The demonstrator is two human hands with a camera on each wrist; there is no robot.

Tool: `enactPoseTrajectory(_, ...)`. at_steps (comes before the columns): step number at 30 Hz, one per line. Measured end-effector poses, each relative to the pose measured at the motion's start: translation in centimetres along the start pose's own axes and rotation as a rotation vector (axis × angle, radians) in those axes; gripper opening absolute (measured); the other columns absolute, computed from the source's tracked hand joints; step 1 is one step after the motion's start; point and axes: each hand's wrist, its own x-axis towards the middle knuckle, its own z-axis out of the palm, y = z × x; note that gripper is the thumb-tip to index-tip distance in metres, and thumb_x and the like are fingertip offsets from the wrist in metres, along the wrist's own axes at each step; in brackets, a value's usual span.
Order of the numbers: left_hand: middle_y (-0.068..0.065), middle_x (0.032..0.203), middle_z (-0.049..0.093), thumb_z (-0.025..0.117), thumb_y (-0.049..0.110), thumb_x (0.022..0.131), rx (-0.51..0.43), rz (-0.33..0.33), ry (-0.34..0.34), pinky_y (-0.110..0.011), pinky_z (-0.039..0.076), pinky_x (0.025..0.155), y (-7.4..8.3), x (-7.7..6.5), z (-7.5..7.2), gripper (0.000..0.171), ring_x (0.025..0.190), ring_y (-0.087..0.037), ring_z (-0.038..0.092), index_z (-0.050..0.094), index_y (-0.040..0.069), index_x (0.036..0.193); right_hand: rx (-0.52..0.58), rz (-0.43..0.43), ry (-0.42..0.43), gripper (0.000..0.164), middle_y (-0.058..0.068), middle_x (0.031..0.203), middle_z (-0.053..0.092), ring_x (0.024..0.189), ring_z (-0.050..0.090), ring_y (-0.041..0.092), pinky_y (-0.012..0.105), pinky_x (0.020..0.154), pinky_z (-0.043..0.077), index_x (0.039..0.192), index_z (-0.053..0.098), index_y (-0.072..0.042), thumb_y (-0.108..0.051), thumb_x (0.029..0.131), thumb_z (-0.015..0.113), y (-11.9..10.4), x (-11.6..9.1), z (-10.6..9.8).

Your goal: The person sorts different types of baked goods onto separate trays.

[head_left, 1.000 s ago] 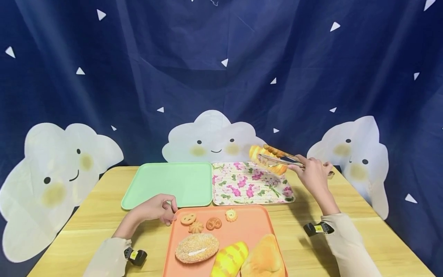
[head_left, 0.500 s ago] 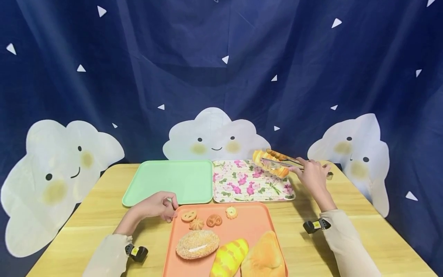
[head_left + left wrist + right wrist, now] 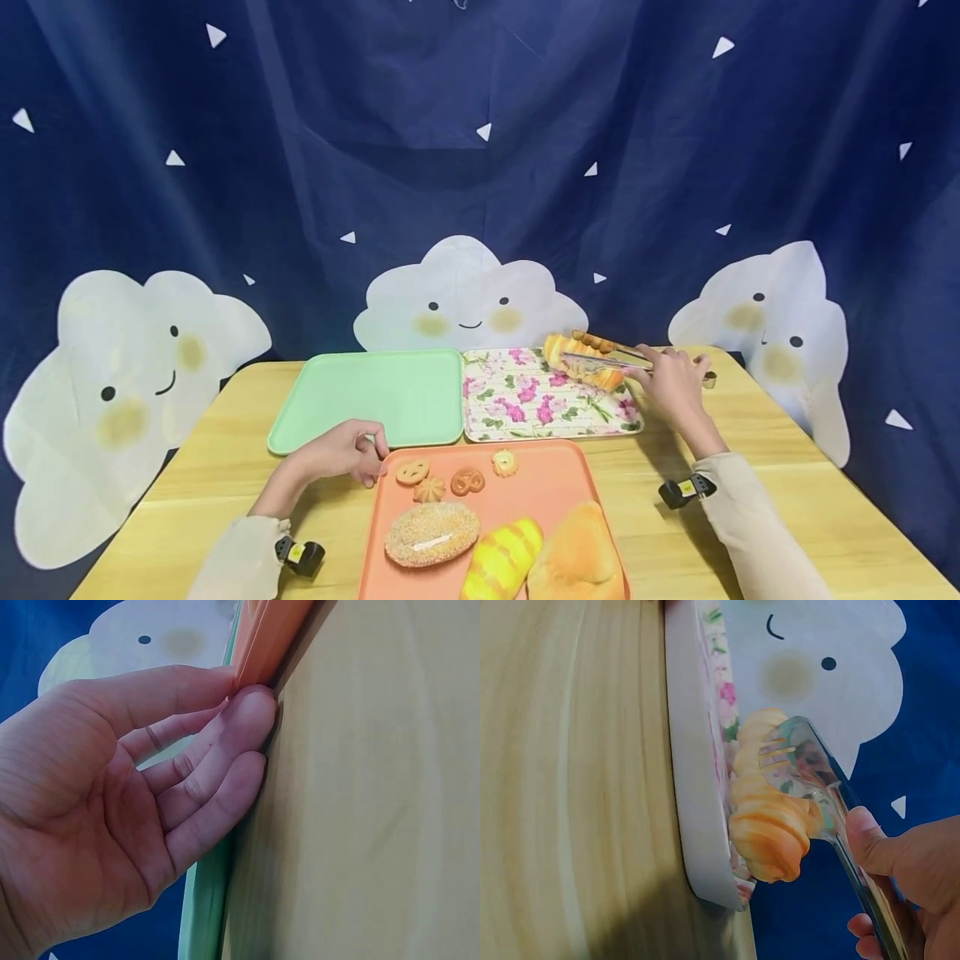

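My right hand [image 3: 675, 387] grips a pair of tongs [image 3: 832, 787] with metal handles. Between the tongs' jaws is a ridged, golden croissant-like bread roll [image 3: 769, 832], which sits right at the surface of the floral tray [image 3: 517, 417], near its far right corner. My left hand [image 3: 341, 450] pinches the far left corner of the orange tray [image 3: 540, 483] between thumb and fingers, as the left wrist view [image 3: 255, 660] shows. On that tray lie a sesame-coated bread [image 3: 431, 533], a yellow striped bread [image 3: 501, 562], a large golden bun [image 3: 577, 558] and several small cookies [image 3: 467, 481].
A light green tray [image 3: 375, 400] stands left of the floral one, both behind the orange tray. All rest on a wooden table [image 3: 720, 517]. A dark blue curtain [image 3: 420, 183] with white clouds hangs behind the table's far edge.
My right hand has lowered the tongs and the bread roll from above the floral tray down to its surface. The left hand keeps its place at the orange tray's corner.
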Motion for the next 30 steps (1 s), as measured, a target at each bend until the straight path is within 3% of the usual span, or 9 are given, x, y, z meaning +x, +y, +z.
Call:
enactPoseTrajectory(9,-0.014,0.078,0.072,0.058,-0.008,0.079,-0.01,0.002,0.01,-0.032,0.055,0.06,-0.18,-0.17,0.35,0.015,0.066,-0.021,0.068,0.06,-0.008,0.094,-0.014,0.019,-0.056,0.055,0.034,0.105,0.065,0.095,0.059,0.053,0.071,0.091,0.026,0.132,0.064,-0.002,-0.039,0.092,0.072,-0.02,-0.27,0.35)
enactPoseTrajectory(19,-0.013,0.078,0.071,0.057,-0.009,0.079,0.006,-0.004,0.014,-0.032,0.057,0.061,-0.21,0.04,0.16,0.014,0.065,-0.021,0.068,0.059,-0.007,0.093,-0.041,0.013,-0.175,0.058,0.039,0.115,0.058,0.103,0.054,0.057,0.066,0.088,0.033,0.141,0.053,0.001,-0.034,0.096,0.067,-0.44,0.15,-0.05)
enactPoseTrajectory(30,-0.01,0.075,0.07,0.057,-0.009,0.079,0.001,0.0,0.009,-0.032,0.056,0.06,-0.04,0.11,0.19,0.014,0.064,-0.02,0.066,0.059,-0.008,0.092,0.009,-0.018,-0.159,0.057,0.041,0.119,0.057,0.106,0.052,0.057,0.067,0.089,0.03,0.141,0.053,0.0,-0.03,0.096,0.068,-0.13,0.19,-0.14)
